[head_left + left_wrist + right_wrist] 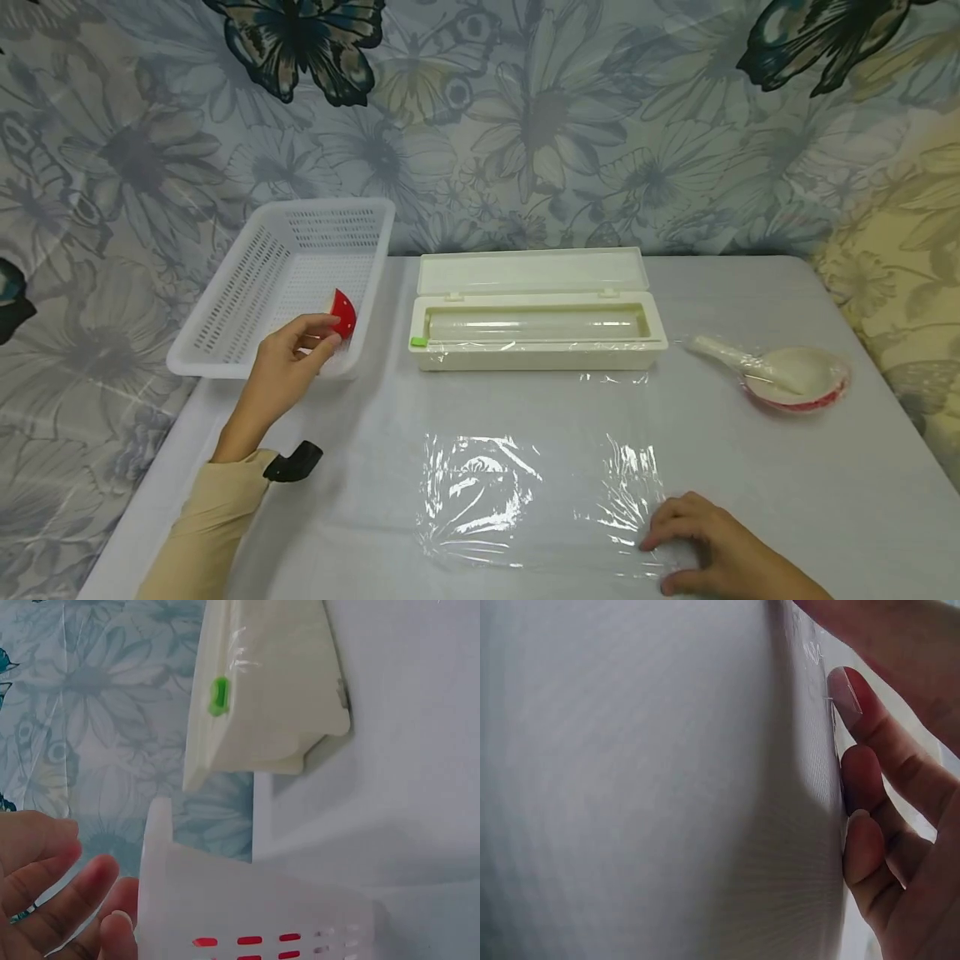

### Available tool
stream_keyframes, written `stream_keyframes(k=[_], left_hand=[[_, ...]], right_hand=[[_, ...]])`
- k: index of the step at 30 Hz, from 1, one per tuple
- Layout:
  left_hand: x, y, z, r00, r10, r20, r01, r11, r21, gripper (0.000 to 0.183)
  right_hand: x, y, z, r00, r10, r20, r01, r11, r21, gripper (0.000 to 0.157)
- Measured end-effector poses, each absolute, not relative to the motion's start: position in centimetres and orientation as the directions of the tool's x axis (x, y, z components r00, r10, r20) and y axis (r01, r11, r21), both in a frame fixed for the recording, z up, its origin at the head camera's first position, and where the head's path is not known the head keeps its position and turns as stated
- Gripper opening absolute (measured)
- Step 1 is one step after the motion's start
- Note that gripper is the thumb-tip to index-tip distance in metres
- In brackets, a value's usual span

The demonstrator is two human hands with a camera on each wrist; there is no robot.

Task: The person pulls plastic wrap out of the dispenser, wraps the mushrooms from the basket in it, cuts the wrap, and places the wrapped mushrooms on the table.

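My left hand (288,358) reaches over the white basket (217,333), its fingertips by a red wedge-shaped piece (343,315) with pale dots. In the left wrist view, the left hand (64,892) has parted fingers with nothing visible between them; red shows through the basket's slots. Clear plastic wrap (540,500) runs from a cream wrap dispenser (536,358) with its lid up and lies over the table. At the wrap's near right corner is my right hand (712,546), fingers spread and touching the film. A bit of film covers one fingertip (847,697).
To the right lies a film-wrapped white bowl (810,375) with a red underside and a white handle-like part. A green slider (418,342) sits at the dispenser's left end. Patterned cloth (525,125) hangs behind the white-covered table (750,467).
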State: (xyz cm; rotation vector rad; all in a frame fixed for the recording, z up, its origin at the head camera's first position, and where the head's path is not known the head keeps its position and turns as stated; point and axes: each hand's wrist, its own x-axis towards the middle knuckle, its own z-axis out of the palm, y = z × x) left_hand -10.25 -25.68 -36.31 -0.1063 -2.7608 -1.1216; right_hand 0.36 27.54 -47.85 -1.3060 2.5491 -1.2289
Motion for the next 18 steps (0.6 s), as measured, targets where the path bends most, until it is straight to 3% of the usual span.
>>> stream_keyframes(k=[7, 12, 18], left_hand=[[-12.2, -27.0, -36.7, -0.986, 0.029, 0.162, 0.129, 0.749, 0.65, 0.034], [-13.5, -27.9, -37.1, -0.996, 0.02, 0.089, 0.071, 0.781, 0.621, 0.039], [-14.9, -28.5, -37.2, -0.999, -0.012, -0.042, -0.035, 0.812, 0.583, 0.046]], right_hand=[[0.6, 27.8, -47.7, -0.67, -0.703, 0.238, -0.627, 0.365, -0.688, 0.042], [0.8, 28.0, -47.6, -0.687, -0.704, 0.182, -0.591, 0.394, -0.703, 0.038], [0.8, 27.9, -47.7, -0.678, -0.703, 0.215, -0.614, 0.382, -0.691, 0.027]])
